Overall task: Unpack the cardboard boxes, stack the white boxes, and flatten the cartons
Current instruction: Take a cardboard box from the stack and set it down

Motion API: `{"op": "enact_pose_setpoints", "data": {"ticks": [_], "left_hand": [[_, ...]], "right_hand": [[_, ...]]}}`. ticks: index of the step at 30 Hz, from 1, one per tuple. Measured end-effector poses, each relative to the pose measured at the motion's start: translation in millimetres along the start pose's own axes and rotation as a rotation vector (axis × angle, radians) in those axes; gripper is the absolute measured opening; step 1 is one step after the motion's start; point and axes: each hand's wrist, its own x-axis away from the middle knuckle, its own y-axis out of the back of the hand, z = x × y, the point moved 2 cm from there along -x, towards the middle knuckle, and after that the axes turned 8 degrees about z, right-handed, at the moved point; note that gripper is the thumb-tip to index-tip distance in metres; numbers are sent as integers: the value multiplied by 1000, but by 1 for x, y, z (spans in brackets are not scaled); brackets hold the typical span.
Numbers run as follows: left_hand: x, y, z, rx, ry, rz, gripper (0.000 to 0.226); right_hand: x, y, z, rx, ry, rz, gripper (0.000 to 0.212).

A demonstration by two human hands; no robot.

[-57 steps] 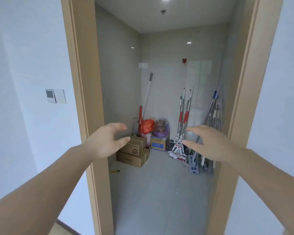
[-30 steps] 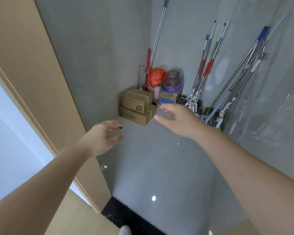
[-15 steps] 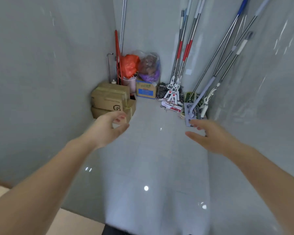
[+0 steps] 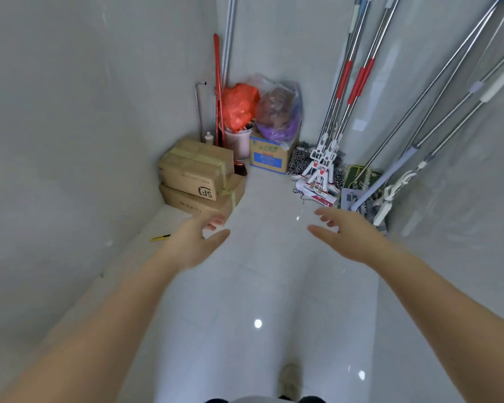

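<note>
Both arms reach into a tiled storage room, the left hand [image 4: 193, 246] and right hand [image 4: 350, 234] spread with relaxed fingers, holding and touching nothing. Two taped cardboard boxes [image 4: 200, 177] sit stacked against the left wall, just beyond the left hand's fingertips, near leaning mops [image 4: 344, 91].

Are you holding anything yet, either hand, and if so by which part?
Nothing is held. The left hand and right hand are both open in the air, short of the stacked cardboard boxes.
</note>
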Motion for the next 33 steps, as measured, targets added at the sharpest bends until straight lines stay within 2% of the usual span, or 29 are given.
{"op": "enact_pose_setpoints", "data": {"ticks": [9, 12, 16, 24, 28, 33], "left_hand": [[-120, 0, 14, 101, 170, -65, 21], [-174, 6, 31, 113, 197, -76, 18], [-266, 19, 52, 147, 211, -79, 22], [-443, 65, 60, 270, 232, -61, 34], [-513, 80, 56, 230, 271, -67, 36], [-591, 79, 51, 180, 328, -122, 40]], "right_hand": [[-164, 76, 35, -5, 274, 45, 45], [-221, 88, 37, -3, 306, 72, 44], [-310, 98, 15, 59, 258, 120, 50], [-452, 150, -60, 115, 19, 242, 54], [-522, 177, -84, 156, -7, 277, 46], [-630, 195, -115, 194, 37, 366, 52]]}}
